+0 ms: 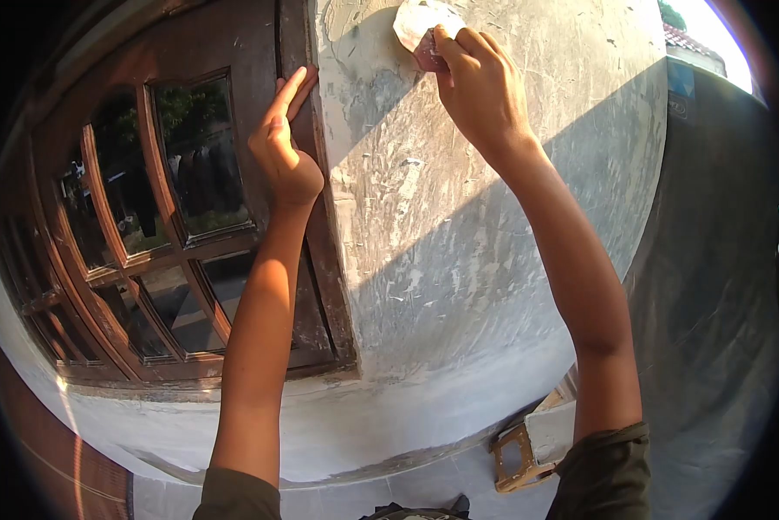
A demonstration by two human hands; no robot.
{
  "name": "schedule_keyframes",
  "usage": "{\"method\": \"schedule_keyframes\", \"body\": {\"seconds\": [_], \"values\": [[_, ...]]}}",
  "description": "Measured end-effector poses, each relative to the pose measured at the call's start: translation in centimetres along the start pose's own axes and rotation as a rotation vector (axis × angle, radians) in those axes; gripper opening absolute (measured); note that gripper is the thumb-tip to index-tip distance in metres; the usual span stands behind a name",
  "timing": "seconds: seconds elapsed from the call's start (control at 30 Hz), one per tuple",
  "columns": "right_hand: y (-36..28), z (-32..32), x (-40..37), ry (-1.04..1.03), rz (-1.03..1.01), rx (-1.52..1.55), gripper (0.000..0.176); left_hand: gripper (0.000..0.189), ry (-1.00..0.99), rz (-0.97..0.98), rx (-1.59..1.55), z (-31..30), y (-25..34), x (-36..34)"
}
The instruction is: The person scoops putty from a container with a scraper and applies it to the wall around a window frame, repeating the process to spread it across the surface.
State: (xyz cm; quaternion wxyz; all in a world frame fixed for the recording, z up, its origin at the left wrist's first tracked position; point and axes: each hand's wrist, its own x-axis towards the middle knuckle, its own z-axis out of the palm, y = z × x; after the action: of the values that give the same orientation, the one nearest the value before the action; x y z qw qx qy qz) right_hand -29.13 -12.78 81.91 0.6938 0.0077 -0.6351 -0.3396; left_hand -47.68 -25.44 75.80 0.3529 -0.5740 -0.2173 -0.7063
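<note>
My right hand (486, 94) is raised against the upper part of the plastered wall (459, 199). Its fingers pinch a flat piece that looks like sandpaper (423, 26), dusty white with a reddish lower part, pressed to the wall. My left hand (287, 146) rests at the edge of the dark wooden window frame (337, 325), fingers stretched upward and holding nothing. Grey and pale patches with scratches cover the wall. A diagonal line divides sunlight from shadow across it.
Glass panes (201, 156) fill the wooden window at left. At lower right stands a small stool (515, 458) with a pale block-like object (552, 433) by it. A dark sheet (710, 286) hangs along the right side. Grey tiles (424, 481) cover the floor.
</note>
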Motion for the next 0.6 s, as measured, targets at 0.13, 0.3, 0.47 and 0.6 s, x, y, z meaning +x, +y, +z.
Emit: {"method": "schedule_keyframes", "body": {"seconds": [0.13,0.3,0.47,0.6], "values": [[-1.5,-0.3,-2.4,-0.088,0.015,-0.041,0.037,0.058,-0.033,0.055,0.081,-0.3,-0.3,0.1],[-5.1,-2.8,-6.4,-0.252,0.085,0.024,0.043,0.062,-0.04,-0.069,0.104,-0.3,0.4,-0.1],[-8.6,-5.8,-6.1,-0.206,0.098,0.295,0.041,0.058,-0.018,0.035,0.084,-0.1,-0.2,0.0],[-3.6,-3.4,-1.3,-0.011,0.092,0.115,0.032,0.058,-0.004,0.01,0.114,0.0,-0.2,0.0]]}}
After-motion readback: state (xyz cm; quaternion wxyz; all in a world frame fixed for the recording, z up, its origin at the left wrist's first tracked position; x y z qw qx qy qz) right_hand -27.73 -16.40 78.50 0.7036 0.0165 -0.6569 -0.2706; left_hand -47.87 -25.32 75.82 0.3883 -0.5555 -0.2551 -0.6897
